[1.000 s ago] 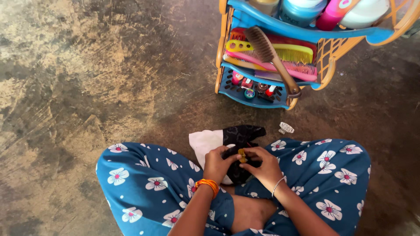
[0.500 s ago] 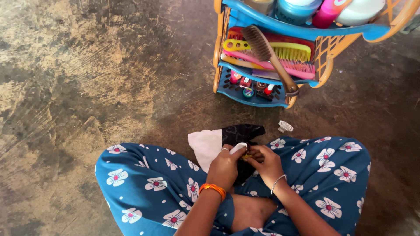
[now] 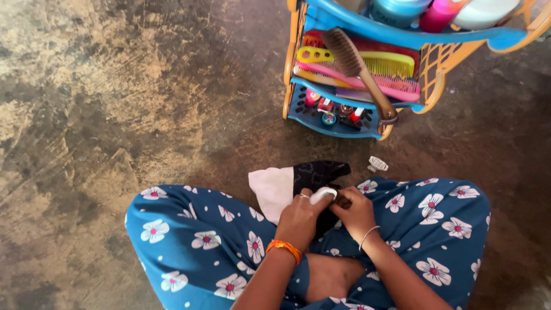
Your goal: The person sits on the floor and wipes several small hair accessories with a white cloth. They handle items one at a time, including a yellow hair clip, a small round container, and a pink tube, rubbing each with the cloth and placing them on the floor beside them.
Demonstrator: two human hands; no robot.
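Note:
I sit cross-legged in blue flowered clothing (image 3: 195, 241), both hands together over my lap. My left hand (image 3: 301, 218), with an orange bangle at the wrist, pinches a small white pad (image 3: 323, 194) between thumb and fingers. My right hand (image 3: 357, 211), with a thin silver bracelet, is closed around a small dark object (image 3: 342, 201) that is mostly hidden; the pad touches it. Under the hands lie a black patterned cloth (image 3: 319, 171) and a white cloth (image 3: 274, 188).
An orange and blue plastic rack (image 3: 293, 74) stands ahead on the floor, holding a brown hairbrush (image 3: 356, 63), yellow and pink combs, small bottles on the low shelf and jars on top. A small white clip (image 3: 377, 164) lies on the rough concrete floor (image 3: 115, 103).
A small yellow item was held between both hands a second ago. The left hand now carries the white pad and presses it against what the right hand holds. The hands shifted slightly up.

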